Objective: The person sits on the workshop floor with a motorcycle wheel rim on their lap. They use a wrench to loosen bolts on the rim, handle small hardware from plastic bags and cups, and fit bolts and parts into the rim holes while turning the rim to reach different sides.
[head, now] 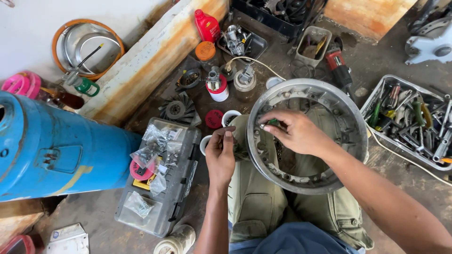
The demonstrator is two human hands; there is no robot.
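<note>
1. The metal ring rests on the person's lap.
2. The right hand reaches inside it, pinching a green-handled tool.
3. The left hand, fingers curled shut, touches its left rim.

A stained, dusty concrete floor meets a white wall with a rust-streaked base, in daylight.

The stained concrete floor carries a grey parts case at left and a tool tray at right.
</note>
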